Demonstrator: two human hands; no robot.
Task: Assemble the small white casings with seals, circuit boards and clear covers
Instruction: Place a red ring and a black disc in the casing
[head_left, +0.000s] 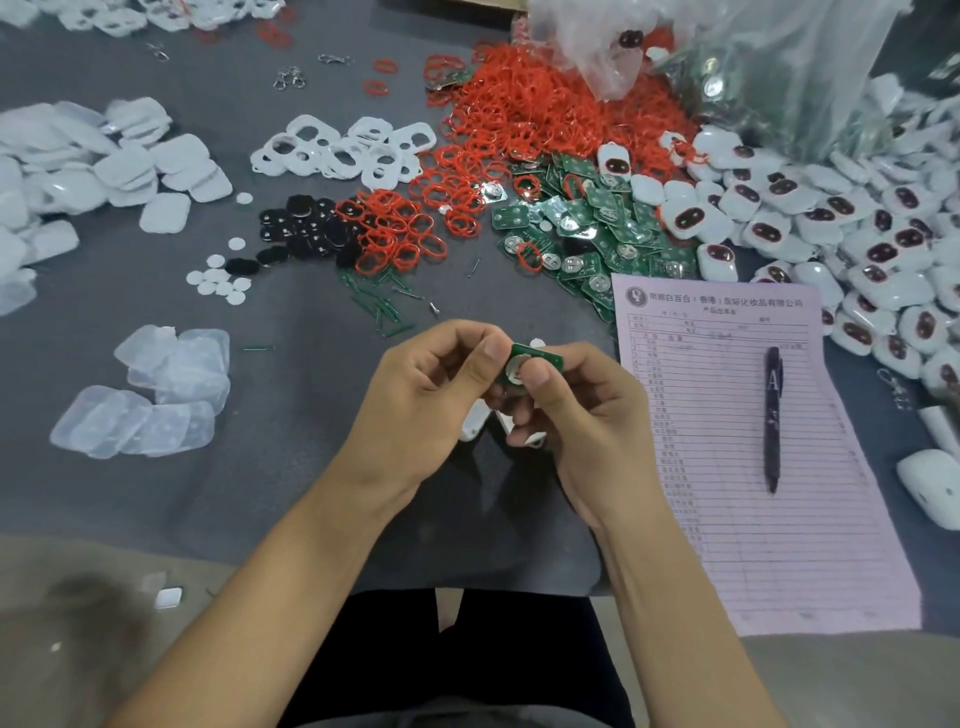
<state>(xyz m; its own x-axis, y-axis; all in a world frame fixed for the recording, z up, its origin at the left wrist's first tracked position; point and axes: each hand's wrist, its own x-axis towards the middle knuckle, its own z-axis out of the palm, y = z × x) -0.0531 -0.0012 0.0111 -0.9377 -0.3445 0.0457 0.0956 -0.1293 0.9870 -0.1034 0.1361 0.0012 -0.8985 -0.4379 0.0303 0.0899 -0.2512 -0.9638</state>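
Hands working together above the grey table (311, 483): left hand (415, 395) and right hand (582, 410) are both pinching one green circuit board (535, 358), with white casing parts (475, 423) showing beneath the fingers. Clear plastic bag (753, 57), far right, is spilling white casings (883, 234) and holding further parts too blurred to name. Red seals (535, 119) are lying heaped beside it; clear covers (156, 400) are sitting at left. Black pen (772, 415) is resting on pink form (753, 467).

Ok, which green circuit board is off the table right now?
The circuit board pinched between both hands, left hand and right hand; the others lie in the green pile.
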